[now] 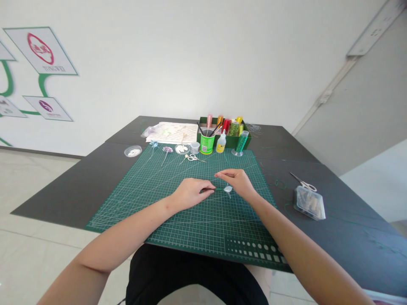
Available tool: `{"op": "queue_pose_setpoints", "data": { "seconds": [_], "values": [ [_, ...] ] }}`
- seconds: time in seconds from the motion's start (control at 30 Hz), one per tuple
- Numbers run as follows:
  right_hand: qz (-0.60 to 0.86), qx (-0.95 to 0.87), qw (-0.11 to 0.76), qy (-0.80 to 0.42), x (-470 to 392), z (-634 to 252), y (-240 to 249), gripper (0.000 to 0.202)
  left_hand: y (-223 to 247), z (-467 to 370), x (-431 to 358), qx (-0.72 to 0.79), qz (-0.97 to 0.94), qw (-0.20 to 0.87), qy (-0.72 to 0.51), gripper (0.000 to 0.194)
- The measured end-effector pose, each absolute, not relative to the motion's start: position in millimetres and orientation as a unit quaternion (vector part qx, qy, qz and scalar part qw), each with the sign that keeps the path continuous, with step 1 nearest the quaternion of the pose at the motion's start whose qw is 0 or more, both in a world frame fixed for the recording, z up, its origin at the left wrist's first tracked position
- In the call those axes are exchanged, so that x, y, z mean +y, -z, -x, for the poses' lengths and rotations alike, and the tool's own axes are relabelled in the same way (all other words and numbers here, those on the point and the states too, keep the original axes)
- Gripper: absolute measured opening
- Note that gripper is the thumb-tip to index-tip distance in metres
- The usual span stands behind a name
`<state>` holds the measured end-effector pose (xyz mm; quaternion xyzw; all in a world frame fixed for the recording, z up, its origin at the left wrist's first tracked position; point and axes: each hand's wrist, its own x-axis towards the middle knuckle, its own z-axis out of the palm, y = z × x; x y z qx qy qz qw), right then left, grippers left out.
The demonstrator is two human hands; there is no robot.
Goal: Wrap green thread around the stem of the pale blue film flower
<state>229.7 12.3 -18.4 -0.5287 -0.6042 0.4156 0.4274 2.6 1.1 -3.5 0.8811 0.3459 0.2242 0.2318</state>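
Note:
My left hand (193,191) is closed in a pinch on a thin green stem that points right, just above the cutting mat. At its far end is a small pale, whitish-blue artificial flower (228,189). My right hand (237,179) hovers just beyond the flower, thumb and fingertips pressed together; whatever they hold is too fine to make out. Under both hands lies the green gridded cutting mat (190,228). Farther up the mat are a pair of white-handled scissors (194,158), a pale purple flower on a wire (167,150) and a light blue flower (154,144).
At the back stand a green can of tools (207,145), a glue bottle (221,143), a green thread spool (241,143) and a dark green box of spools (249,140). Right of the mat are a clear plastic box (310,203) and more scissors (305,184). A round dish (132,151) sits left.

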Motion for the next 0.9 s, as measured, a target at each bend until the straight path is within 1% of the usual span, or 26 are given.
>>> {"op": "queue_pose_setpoints", "data": {
  "seconds": [0.13, 0.23, 0.4, 0.5, 0.57, 0.67, 0.77, 0.9],
  "values": [
    [0.530, -0.593, 0.393, -0.461, 11.9, -230.7, 17.2, 0.033, 1.9, -2.1, -1.4, 0.337, -0.874, 0.234, -0.259, 0.007],
    [0.529, -0.585, 0.366, -0.495, 11.3, -229.8, 17.5, 0.041, 3.0, -1.9, -1.7, 0.332, -0.865, 0.232, -0.296, 0.006],
    [0.526, -0.569, 0.347, -0.529, 9.3, -225.7, 16.9, 0.050, 7.8, -1.0, 0.0, 0.336, -0.831, 0.241, -0.373, 0.013],
    [0.522, -0.563, 0.346, -0.540, 8.0, -224.0, 15.3, 0.049, 10.0, -0.2, 1.5, 0.338, -0.803, 0.266, -0.414, 0.029],
    [0.517, -0.559, 0.345, -0.550, 7.1, -223.6, 14.2, 0.047, 10.5, -0.3, 2.7, 0.341, -0.783, 0.290, -0.431, 0.030],
    [0.507, -0.544, 0.364, -0.560, 5.6, -223.4, 13.4, 0.048, 11.0, -1.8, 5.9, 0.349, -0.750, 0.347, -0.443, 0.025],
    [0.504, -0.524, 0.408, -0.553, 5.2, -223.3, 13.5, 0.048, 12.4, -3.4, 11.7, 0.357, -0.708, 0.423, -0.439, 0.032],
    [0.517, -0.508, 0.453, -0.518, 7.6, -223.4, 16.6, 0.036, 14.9, -3.6, 19.8, 0.359, -0.656, 0.508, -0.426, 0.041]
  ]
}}
